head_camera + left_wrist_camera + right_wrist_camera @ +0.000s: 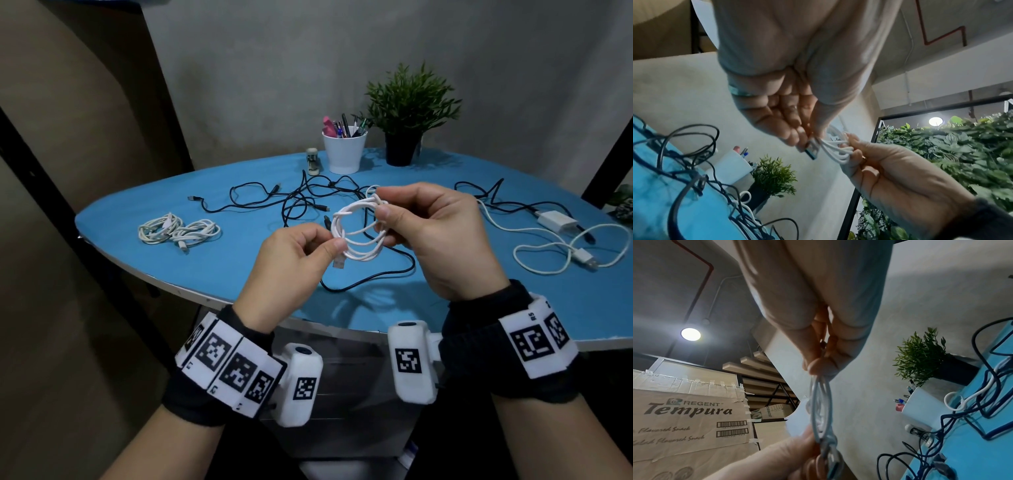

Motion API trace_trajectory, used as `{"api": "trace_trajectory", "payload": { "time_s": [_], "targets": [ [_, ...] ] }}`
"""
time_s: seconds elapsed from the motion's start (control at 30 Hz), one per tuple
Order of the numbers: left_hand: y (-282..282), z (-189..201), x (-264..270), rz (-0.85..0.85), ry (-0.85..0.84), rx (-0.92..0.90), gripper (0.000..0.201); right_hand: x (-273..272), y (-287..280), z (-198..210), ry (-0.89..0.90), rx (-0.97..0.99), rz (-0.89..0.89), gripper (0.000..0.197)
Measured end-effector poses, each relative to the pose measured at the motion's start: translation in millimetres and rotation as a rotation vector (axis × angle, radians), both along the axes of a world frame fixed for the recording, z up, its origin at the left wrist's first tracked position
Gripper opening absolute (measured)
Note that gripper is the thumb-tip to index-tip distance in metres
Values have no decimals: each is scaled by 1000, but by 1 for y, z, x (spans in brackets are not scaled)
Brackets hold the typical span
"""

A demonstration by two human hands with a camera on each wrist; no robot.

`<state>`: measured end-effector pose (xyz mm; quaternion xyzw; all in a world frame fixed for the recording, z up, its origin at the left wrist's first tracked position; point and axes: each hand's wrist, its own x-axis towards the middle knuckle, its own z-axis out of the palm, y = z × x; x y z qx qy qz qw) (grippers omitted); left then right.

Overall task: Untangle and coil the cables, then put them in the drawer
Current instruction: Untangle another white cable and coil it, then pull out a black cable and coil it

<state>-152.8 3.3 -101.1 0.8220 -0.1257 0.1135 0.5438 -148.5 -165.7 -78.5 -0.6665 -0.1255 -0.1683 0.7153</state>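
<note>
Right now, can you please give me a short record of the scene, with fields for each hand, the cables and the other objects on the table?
left hand: pinches the white cable coil near its USB plug
right hand: grips the far side of the same coil, held above the blue table
finished coils: two white cable coils on the table's left
still loose: tangled black cables in the middle; white charger with cable on the right
other items: pen cup, potted plant, stapler
drawer: not identifiable
</note>
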Motion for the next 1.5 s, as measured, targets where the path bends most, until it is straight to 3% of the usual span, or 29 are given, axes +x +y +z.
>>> {"api": "trace_trajectory", "payload": {
  "time_s": [0.13,0.23,0.3,0.37,0.47,0.53,0.63,0.73,0.97,1.13,1.23,1.37,1.5],
  "targets": [
    [-5,-2,4,-7,157,-211,15,1,2,1,48,32,43,17],
    [-2,0,2,-111,275,-379,7,4,3,-1,92,59,59,15],
    [6,2,1,-178,308,-366,9,7,6,-2,136,73,87,13],
    [16,4,0,-184,313,-340,12,10,12,-2,189,86,132,12],
    [30,7,-2,-134,291,-467,4,16,25,-2,270,77,200,11],
    [41,8,-2,-107,241,-514,16,21,35,-1,318,65,245,10],
    [61,8,-6,-120,185,-444,28,27,51,3,382,14,324,10],
    [80,8,-8,-85,182,-418,22,34,68,9,420,-86,379,10],
    [123,11,23,40,282,-381,21,73,99,18,426,-513,417,12],
    [151,0,61,163,382,-273,18,110,85,18,315,-1336,227,16],
    [158,-5,76,179,465,-211,17,114,81,15,322,-1633,246,26],
    [158,-6,86,169,545,-133,12,117,89,7,336,-1863,300,25],
    [158,-7,94,196,615,87,12,121,95,6,297,-1916,313,11]
  ]
}}
